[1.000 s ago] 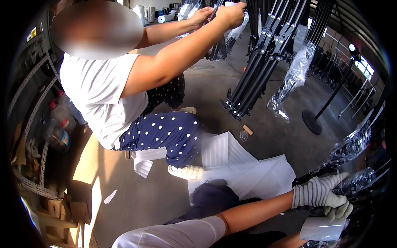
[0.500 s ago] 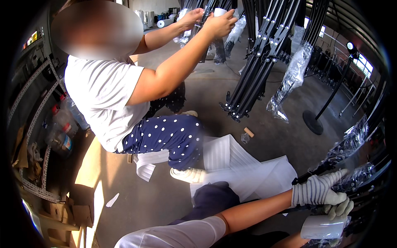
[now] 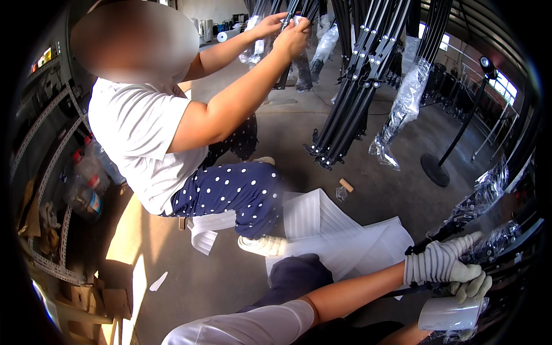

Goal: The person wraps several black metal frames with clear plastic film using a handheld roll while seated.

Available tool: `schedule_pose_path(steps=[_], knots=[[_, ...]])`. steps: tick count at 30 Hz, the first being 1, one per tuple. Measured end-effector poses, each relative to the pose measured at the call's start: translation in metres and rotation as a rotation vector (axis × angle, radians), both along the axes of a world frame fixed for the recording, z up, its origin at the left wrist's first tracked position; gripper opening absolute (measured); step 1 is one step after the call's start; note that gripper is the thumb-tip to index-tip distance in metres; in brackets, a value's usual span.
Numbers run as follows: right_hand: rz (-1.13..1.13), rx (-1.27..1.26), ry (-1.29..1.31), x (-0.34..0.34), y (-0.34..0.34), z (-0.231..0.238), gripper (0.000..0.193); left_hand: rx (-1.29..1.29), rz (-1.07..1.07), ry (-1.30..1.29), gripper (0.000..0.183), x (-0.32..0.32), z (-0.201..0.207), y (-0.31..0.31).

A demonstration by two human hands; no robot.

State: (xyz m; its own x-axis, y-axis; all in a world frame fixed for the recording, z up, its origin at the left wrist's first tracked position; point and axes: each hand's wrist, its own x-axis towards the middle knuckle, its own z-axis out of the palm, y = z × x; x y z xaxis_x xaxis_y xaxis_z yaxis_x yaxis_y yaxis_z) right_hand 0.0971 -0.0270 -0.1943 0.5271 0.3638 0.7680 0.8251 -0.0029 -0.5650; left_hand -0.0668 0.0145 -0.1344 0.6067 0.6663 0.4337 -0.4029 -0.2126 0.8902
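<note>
My left hand (image 3: 441, 264), in a grey-striped knit glove, lies over a bundle of black metal bars at the lower right, fingers curled along it. Crinkled clear film (image 3: 497, 242) covers the bars beyond my fingertips. Just below, my right hand (image 3: 472, 287), also gloved, holds a roll of clear plastic film (image 3: 450, 314). Its fingers bend over the roll's upper end, and the roll hides part of the hand. The two gloves meet near the fingertips. More film is wrapped round a neighbouring black bundle (image 3: 480, 198) above.
A person in a white shirt (image 3: 135, 123) sits at the left, both hands on black bars. Folding black frames (image 3: 351, 98) hang ahead. White foam sheet (image 3: 368, 247) lies on the floor near a small cardboard tube (image 3: 346, 184). A stand with a round base (image 3: 434, 170) is farther right.
The other person's hands have shifted slightly left and down on the bars, and the white roll there is now mostly hidden. My hands have barely moved.
</note>
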Motion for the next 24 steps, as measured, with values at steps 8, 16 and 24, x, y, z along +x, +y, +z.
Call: schedule_pose_path(steps=[8,16,24], knots=[[-0.017,0.108,-0.145,-0.007,-0.002,0.001,0.028,-0.012,-0.037,0.000,0.077,-0.006,0.005,-0.003],[0.018,0.431,-0.807,0.025,0.018,-0.002,0.032,-0.017,-0.045,0.002,0.081,-0.004,0.002,-0.003],[-0.159,-0.011,-0.318,-0.001,-0.005,0.002,0.027,0.002,-0.086,-0.051,0.075,-0.005,0.007,0.002]])
